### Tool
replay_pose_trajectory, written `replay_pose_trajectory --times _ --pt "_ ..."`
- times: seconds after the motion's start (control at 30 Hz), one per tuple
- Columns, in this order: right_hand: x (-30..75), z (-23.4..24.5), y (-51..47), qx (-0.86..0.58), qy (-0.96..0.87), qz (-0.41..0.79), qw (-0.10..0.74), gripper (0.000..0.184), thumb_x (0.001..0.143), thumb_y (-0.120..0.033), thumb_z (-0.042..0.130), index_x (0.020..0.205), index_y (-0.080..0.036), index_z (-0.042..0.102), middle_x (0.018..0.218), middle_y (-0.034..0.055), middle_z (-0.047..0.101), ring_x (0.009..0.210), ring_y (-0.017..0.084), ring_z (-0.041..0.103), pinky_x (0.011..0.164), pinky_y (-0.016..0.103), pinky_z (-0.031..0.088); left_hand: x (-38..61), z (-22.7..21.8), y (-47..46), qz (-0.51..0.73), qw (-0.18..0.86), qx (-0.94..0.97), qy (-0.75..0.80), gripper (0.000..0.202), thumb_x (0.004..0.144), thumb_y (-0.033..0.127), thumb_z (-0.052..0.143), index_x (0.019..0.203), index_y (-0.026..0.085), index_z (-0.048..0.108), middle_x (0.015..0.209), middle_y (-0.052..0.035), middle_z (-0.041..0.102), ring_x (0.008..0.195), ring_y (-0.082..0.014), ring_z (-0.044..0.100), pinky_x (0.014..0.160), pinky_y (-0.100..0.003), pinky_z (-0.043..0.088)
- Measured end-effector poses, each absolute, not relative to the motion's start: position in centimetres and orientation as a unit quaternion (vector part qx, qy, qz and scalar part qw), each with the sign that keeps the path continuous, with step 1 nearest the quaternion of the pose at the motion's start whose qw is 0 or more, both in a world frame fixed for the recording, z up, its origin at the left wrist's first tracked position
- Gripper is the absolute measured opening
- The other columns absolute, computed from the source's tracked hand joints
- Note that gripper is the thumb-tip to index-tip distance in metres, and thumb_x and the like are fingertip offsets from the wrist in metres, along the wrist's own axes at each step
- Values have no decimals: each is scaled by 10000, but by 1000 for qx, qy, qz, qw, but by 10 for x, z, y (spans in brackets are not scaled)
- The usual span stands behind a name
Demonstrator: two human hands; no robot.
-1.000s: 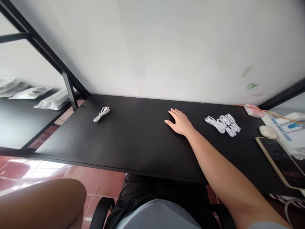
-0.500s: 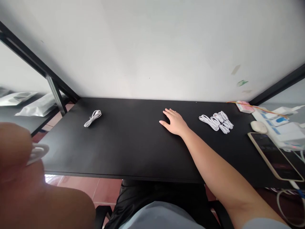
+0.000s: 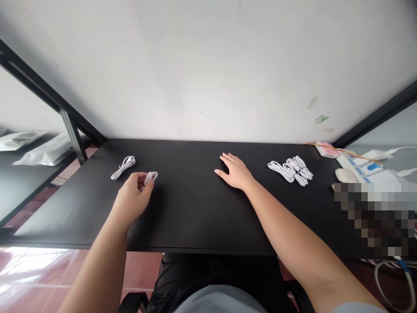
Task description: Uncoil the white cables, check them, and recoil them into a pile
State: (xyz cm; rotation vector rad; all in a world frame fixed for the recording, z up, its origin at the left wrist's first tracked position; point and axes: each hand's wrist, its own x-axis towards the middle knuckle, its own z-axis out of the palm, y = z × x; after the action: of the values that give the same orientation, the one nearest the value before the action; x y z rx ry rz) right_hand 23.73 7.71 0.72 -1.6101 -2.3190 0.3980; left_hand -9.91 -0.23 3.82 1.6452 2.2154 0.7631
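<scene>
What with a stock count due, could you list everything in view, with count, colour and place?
desk: one, black, spans the view
lone cable coil: one, white, desk's far left
held cable coil: one, white, beside the lone cable coil
cable pile: several coils, white, right of the right hand
pouches: at least two, silvery, off the desk's left end
small box: one, pink and white, desk's far right corner
oval object: one, whitish, perhaps a mouse, desk's right end
floor tiles: red, below the desk
left hand: closed on the held cable coil
right hand: open, flat on mid-desk
</scene>
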Motion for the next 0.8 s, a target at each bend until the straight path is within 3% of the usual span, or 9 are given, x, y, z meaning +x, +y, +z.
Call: replay_pose_trajectory --times 0.1,0.33,0.5,0.7,0.8 --pt "238 8 77 -559 -805 136 143 709 969 -588 479 1519 -140 455 1622 125 373 1527 303 295 1262 491 226 -116 25 10 216 104 586 774 308 823 402 604 1057 205 627 1014 -85 702 951 -272 667 880 -405 522" --pt "238 7 76 -560 -804 142 140 713 974 -599 457 1527 -150 444 1629 114 361 1531 302 287 1262 495 228 -113 18 34 189 49 633 749 254 840 377 598 1008 188 614 974 -112 681 1007 -306 639 922 -419 498" --pt "239 6 76 -558 -803 148 148 711 966 -611 461 1525 -173 451 1630 107 362 1530 303 287 1258 506 231 -66 27 55 158 120 672 713 230 865 422 601 978 223 631 987 -82 699 947 -273 659 852 -375 494" --pt "238 6 77 -555 -803 146 159 693 958 -591 496 1500 -159 486 1618 116 382 1523 301 306 1256 501 240 -6 35 79 171 177 718 651 275 778 335 701 1008 214 609 978 -66 701 907 -242 666 799 -346 500" --pt "239 5 77 -557 -792 146 203 618 954 -523 545 1444 -146 548 1563 124 470 1485 295 380 1233 481 300 15 38 88 198 218 746 598 360 722 292 750 1038 200 603 979 -62 698 875 -218 664 793 -332 515"
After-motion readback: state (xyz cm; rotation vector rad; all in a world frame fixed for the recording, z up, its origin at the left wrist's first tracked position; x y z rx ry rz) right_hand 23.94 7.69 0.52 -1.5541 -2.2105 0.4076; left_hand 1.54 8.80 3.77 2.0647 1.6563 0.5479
